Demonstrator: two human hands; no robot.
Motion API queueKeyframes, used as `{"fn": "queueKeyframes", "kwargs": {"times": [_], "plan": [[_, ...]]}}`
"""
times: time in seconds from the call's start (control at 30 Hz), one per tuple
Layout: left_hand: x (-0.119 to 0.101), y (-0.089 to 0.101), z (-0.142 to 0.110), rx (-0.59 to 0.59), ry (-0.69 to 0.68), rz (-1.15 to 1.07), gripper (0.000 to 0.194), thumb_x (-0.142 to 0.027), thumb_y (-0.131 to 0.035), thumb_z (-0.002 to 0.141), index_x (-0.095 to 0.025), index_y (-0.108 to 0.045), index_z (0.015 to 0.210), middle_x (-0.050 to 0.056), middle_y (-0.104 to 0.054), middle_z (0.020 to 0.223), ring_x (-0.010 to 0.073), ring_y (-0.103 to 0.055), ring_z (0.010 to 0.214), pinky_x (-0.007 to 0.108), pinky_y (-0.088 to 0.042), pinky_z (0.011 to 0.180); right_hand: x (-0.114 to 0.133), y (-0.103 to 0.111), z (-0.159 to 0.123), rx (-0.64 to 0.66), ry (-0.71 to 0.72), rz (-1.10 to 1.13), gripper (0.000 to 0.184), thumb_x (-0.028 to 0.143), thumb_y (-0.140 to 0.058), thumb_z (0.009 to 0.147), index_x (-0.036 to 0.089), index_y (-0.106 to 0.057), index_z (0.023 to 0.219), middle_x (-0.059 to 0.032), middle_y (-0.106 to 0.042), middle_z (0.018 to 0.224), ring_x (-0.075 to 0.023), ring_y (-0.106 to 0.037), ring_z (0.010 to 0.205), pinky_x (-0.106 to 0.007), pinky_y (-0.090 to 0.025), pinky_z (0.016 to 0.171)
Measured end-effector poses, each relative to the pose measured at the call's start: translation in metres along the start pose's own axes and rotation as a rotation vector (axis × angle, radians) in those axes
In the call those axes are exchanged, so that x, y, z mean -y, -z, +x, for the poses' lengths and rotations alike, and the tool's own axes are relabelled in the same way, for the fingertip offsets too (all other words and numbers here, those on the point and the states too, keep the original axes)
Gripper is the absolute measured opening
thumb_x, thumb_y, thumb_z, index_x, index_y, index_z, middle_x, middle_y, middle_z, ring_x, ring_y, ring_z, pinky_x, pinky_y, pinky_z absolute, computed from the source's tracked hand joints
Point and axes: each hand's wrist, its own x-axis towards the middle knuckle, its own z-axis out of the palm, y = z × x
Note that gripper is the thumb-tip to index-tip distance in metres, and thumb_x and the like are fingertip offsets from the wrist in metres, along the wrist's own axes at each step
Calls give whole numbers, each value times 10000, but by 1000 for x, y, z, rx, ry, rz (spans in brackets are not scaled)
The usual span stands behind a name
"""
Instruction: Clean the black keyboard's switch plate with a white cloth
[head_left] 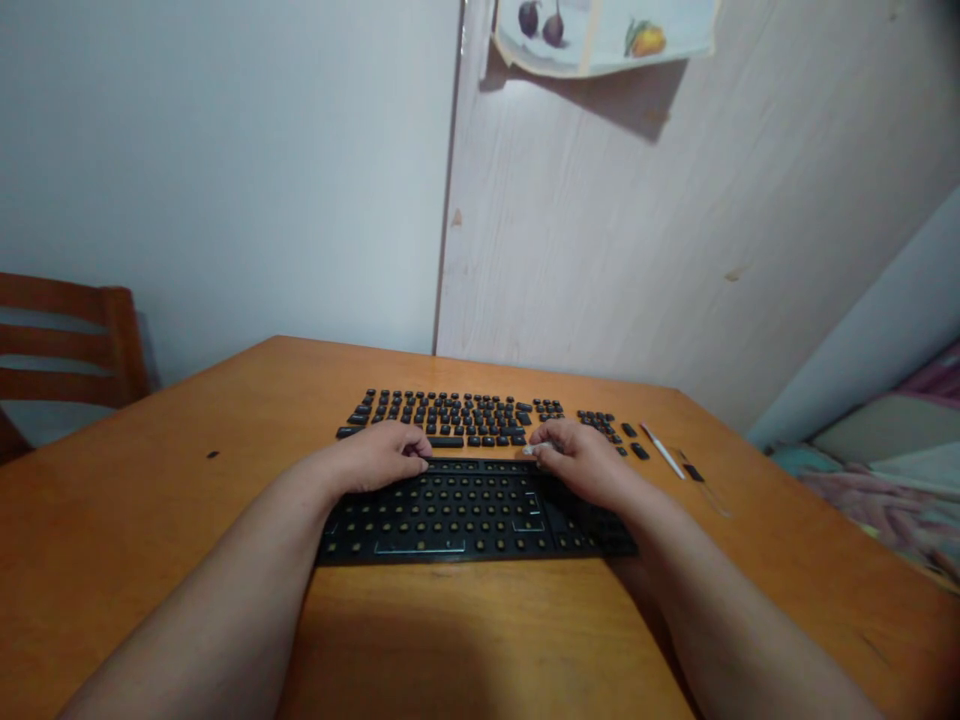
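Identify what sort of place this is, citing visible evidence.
Probably a room in a home: a wooden chair stands by the table, a fruit picture hangs on the wall, and what looks like rumpled bedding lies at the right.

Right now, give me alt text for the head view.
Left hand and right hand at the far edge of a black keyboard base, the right pinching a small whitish thing. Beyond lie rows of loose black keycaps on a wooden table, a white pen-like stick to their right.
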Motion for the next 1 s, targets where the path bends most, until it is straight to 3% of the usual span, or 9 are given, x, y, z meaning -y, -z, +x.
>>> {"fn": "queueKeyframes", "kwargs": {"times": [0.17,0.3,0.43,0.67,0.87,1.0], "plan": [[0,1,-1,3,6,-45,291,-388,-572,778,-208,-700,967,15,-722,924,196,-647,872,265,-463,744,8,-9,-2,102,65,-24,144,231,-564,851,231,-696,909,-41,-689,911,-187,-606,840,-294,-422,738],[1,0,-1,17,-2,-71,300,-399,-570,771,-201,-697,958,18,-720,914,196,-647,863,268,-466,744,6,1,-5,194,25,-90,144,217,-587,819,233,-704,901,-37,-694,892,-182,-609,800,-288,-415,700],[2,1,-1,34,-5,-79,323,-412,-562,774,-199,-692,979,22,-723,912,202,-652,860,275,-469,739,0,13,-8,205,-46,-97,134,194,-566,811,224,-691,850,-22,-704,858,-175,-608,766,-277,-400,663],[3,2,0,62,-16,-94,324,-413,-559,784,-196,-687,988,27,-727,945,208,-658,896,284,-476,771,3,11,-8,250,-35,-83,133,233,-565,820,225,-695,845,-19,-705,804,-174,-611,743,-277,-399,650],[0,3,0,57,-11,-50,319,-409,-541,794,-192,-683,978,31,-722,940,211,-658,899,286,-474,775,-11,28,-10,228,-143,-143,127,215,-568,773,219,-694,784,-17,-690,731,-168,-595,680,-279,-382,611],[-1,4,0,68,1,-56,310,-408,-552,788,-197,-680,974,20,-720,952,201,-656,906,278,-473,792,-10,25,-10,229,-106,-76,134,226,-549,801,211,-682,795,-15,-688,738,-155,-592,673,-269,-381,604]]}}
